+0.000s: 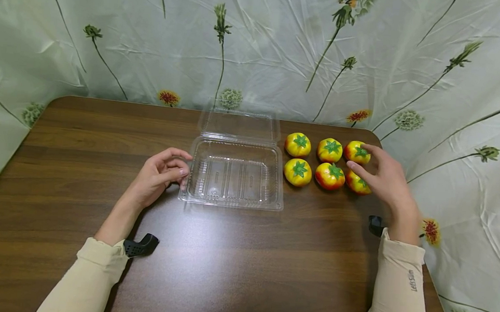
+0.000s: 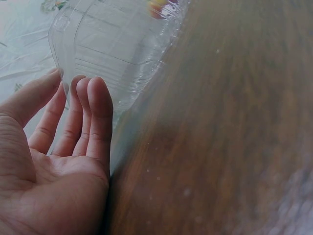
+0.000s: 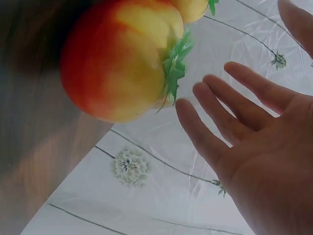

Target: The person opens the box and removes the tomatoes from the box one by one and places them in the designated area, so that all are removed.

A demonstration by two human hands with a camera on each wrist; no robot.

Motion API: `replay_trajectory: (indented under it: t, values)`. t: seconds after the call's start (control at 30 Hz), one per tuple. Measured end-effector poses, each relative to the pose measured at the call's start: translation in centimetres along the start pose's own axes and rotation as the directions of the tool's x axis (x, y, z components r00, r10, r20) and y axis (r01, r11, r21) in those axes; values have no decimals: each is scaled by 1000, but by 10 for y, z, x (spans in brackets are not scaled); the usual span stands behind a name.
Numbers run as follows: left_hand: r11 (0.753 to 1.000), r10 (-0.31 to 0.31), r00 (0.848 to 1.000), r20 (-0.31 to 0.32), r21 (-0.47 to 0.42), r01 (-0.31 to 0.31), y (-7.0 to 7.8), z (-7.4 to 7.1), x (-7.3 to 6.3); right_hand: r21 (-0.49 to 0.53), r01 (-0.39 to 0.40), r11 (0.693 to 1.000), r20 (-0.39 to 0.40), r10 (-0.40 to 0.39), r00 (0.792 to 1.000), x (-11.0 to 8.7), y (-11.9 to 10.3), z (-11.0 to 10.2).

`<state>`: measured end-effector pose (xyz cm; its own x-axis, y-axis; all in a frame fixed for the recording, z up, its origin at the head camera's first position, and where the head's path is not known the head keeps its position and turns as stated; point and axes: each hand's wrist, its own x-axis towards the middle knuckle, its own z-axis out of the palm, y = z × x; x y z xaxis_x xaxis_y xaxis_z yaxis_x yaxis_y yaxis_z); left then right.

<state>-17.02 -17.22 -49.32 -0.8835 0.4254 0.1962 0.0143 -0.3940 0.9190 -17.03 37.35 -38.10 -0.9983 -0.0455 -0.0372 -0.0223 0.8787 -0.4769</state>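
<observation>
A clear plastic clamshell container (image 1: 231, 203) lies on the table with its lid (image 1: 240, 126) folded back. My left hand (image 1: 157, 177) is at its left edge, thumb and forefinger pinching the rim, as the left wrist view shows. Right of the container sit several yellow-red, tomato-like fruits with green leafy tops, in two rows. Over the rightmost pair, the back fruit (image 1: 357, 153) and the front fruit (image 1: 357, 184), hovers my right hand (image 1: 388, 177). Its fingers are spread and hold nothing; in the right wrist view they stand apart from the nearest fruit (image 3: 117, 61).
The brown wooden table (image 1: 242, 271) has rounded back corners. A pale curtain (image 1: 266, 46) printed with dandelions hangs behind it and along both sides. Two middle fruits, one at the back (image 1: 330, 150) and one in front (image 1: 330, 176), stand close to the right hand.
</observation>
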Motion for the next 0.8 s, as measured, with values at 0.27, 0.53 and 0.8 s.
replay_trajectory:
  t: [0.27,0.53,0.8]
  values:
    - [1000,-2,1000,-1,1,2,2,1,0,-1,34,999,6,-34,999,3,-4,5]
    - [1000,-7,1000,-14,19,7,1,1,-1,20,43,999,20,-43,999,4,-7,13]
    - [1000,3,1000,-10,21,-3,0,1,0,12,147,989,-29,-147,989,3,-23,28]
